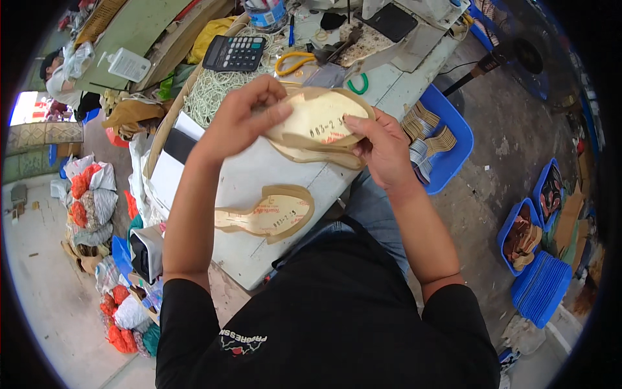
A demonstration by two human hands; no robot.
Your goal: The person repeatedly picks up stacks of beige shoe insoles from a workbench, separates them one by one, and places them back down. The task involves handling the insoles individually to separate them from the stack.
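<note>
Above the white worktable [236,249], a cream shoe insole [317,111] with a tan edge strip is held up between both hands. My left hand [249,118] is closed at its left end, thumb on the upper face and fingers curled. At the other end, my right hand [387,146] pinches it with the thumb on top. Just under it shows part of a second insole [304,154], also tan-edged; whether the right fingers touch that one, I cannot tell. A third insole [278,212] lies flat near the table's front edge, its narrow end partly behind my left forearm.
Toward the back are a black calculator [234,53], tangled pale cord [207,100], yellow-handled cutters [304,61], a pen [291,31] and a dark phone [389,23]. Right of the table, a blue bin [457,162] holds stacked striped pieces. More blue bins [518,217] stand on the floor.
</note>
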